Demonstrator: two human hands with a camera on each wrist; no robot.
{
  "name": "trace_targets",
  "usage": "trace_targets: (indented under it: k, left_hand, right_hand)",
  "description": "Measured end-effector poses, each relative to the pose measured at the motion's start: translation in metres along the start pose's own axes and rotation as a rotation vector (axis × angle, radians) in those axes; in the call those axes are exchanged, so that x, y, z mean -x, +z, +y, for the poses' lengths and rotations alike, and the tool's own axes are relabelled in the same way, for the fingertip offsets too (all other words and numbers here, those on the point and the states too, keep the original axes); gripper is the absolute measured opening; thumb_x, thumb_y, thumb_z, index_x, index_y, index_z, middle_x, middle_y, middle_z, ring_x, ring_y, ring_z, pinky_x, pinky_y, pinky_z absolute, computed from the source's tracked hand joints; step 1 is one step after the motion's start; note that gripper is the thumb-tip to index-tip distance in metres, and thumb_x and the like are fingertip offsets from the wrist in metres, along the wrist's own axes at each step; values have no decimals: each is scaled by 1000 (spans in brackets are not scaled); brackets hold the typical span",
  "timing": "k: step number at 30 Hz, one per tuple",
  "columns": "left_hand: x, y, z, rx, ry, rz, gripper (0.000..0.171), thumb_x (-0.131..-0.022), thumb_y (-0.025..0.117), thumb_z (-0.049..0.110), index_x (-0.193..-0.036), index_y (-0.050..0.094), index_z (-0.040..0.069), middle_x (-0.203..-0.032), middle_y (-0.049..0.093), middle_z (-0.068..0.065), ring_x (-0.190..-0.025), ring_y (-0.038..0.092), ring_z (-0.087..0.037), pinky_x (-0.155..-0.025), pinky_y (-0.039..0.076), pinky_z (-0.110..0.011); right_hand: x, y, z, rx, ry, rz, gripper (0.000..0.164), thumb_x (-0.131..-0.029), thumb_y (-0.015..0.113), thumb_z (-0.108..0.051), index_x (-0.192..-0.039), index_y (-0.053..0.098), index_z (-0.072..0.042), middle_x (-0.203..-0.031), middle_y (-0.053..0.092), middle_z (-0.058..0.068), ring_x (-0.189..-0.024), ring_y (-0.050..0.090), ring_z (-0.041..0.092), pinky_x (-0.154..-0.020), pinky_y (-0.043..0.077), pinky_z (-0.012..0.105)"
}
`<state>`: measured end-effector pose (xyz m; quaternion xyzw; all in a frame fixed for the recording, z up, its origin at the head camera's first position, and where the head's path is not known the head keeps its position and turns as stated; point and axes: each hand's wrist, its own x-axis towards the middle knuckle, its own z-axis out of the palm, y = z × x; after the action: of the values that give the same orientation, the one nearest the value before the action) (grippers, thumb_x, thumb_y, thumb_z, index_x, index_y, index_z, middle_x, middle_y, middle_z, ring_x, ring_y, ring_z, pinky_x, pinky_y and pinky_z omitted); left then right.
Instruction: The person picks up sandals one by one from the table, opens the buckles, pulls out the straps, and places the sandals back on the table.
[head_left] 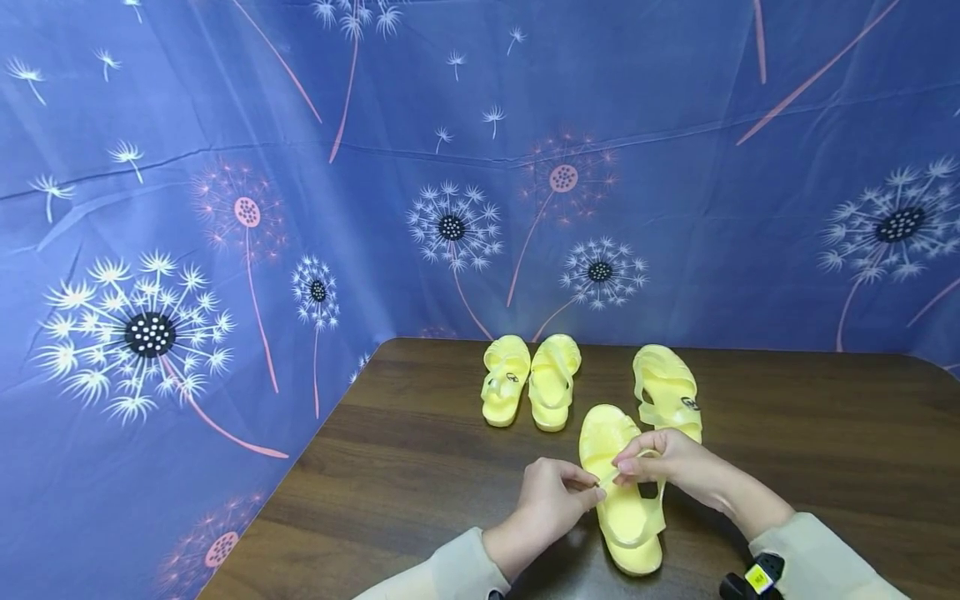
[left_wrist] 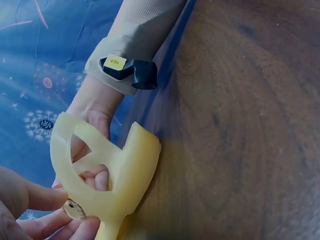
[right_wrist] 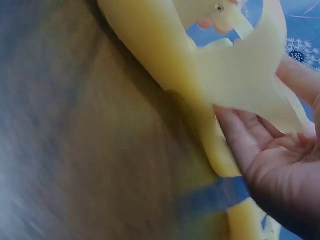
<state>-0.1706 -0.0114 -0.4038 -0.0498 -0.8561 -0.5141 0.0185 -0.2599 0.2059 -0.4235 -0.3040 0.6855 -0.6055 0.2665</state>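
Observation:
A yellow sandal (head_left: 633, 557) rests on the table at the front, its toe pointing away. Between both hands stretches its strap (head_left: 609, 478). My left hand (head_left: 547, 503) pinches the strap's end between thumb and fingers, beside a small round button (left_wrist: 74, 209). My right hand (head_left: 678, 467) holds the strap on the other side; in the right wrist view, the fingers (right_wrist: 242, 135) curl under the pale yellow side strap (right_wrist: 240, 75). Just behind the right hand lies a second yellow sandal (head_left: 663, 383), its heel partly hidden.
Farther back on the left stand two more yellow sandals (head_left: 506, 400) (head_left: 551, 396), side by side. All rest on a dark brown wooden table (head_left: 390, 433). A blue dandelion-print cloth (head_left: 675, 167) hangs behind and to the left.

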Motion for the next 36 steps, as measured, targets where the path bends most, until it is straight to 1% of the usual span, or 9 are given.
trace_targets:
  k: [3, 6, 11, 13, 15, 20, 25, 29, 36]
  left_hand:
    - [-1, 0, 0, 29, -34, -20, 5, -79, 79, 9, -82, 76, 5, -65, 71, -1, -51, 63, -8, -47, 49, -18]
    - [-2, 1, 0, 30, -46, -27, 5, -79, 79, 9, -82, 76, 6, -62, 70, 0, -50, 62, -7, -46, 48, -18]
    - [-2, 2, -1, 4, -1, -14, 5, -78, 80, 8, -81, 77, 6, -62, 71, -1, -49, 59, -1, -46, 47, -16]
    - [-3, 2, -1, -10, 19, -5, 5, -77, 80, 8, -81, 77, 6, -63, 71, -2, -50, 58, 2, -46, 47, -15]
    - [-3, 3, 0, -14, 29, 5, 5, -77, 81, 8, -79, 77, 6, -64, 72, -2, -50, 57, 3, -47, 47, -15]
    - [-3, 3, 0, -18, 26, 17, 5, -76, 81, 8, -78, 77, 6, -66, 72, -1, -52, 58, 4, -48, 48, -14]
    - [-2, 4, -1, -17, 11, 31, 5, -76, 81, 8, -77, 77, 6, -64, 72, -1, -51, 58, 4, -47, 47, -14]
    - [-1, 4, -1, -7, 6, 49, 5, -76, 81, 8, -76, 77, 6, -64, 72, -2, -51, 58, 3, -47, 47, -14]
    - [0, 3, 1, 22, -16, 50, 5, -76, 81, 6, -77, 76, 5, -63, 71, -3, -51, 58, 3, -47, 47, -14]
  right_hand:
    - [-2, -3, -7, 100, 29, 1, 21, -94, 63, -14, -103, 66, 5, -94, 72, -3, -91, 67, 12, -83, 52, 26]
    - [-8, -3, -17, 230, -3, -17, 21, -91, 68, -16, -102, 68, 2, -97, 71, 1, -93, 63, 9, -82, 50, 25]
    - [-23, 4, -34, 445, -151, -105, 18, -89, 71, -19, -99, 72, -4, -94, 72, 5, -88, 63, 5, -77, 54, 25]
    - [-28, 7, -41, 499, -176, -147, 18, -88, 72, -22, -96, 73, -6, -91, 73, 3, -83, 64, 4, -74, 55, 25]
    - [-30, 10, -46, 533, -166, -183, 18, -86, 73, -24, -94, 74, -7, -88, 74, 0, -80, 65, 2, -71, 55, 24]
    - [-30, 14, -50, 552, -112, -203, 16, -84, 75, -25, -87, 76, -9, -81, 73, -3, -74, 62, -1, -65, 53, 22]
    - [-26, 13, -43, 525, -135, -186, 15, -84, 74, -25, -84, 74, -10, -79, 72, -2, -71, 59, -2, -62, 52, 21]
    - [-22, 12, -36, 487, -153, -148, 17, -85, 73, -26, -85, 73, -9, -81, 72, 0, -74, 60, 0, -66, 53, 23]
    - [-13, 7, -33, 388, -97, -81, 15, -85, 74, -16, -89, 72, -1, -84, 73, 5, -77, 62, 3, -68, 54, 24]
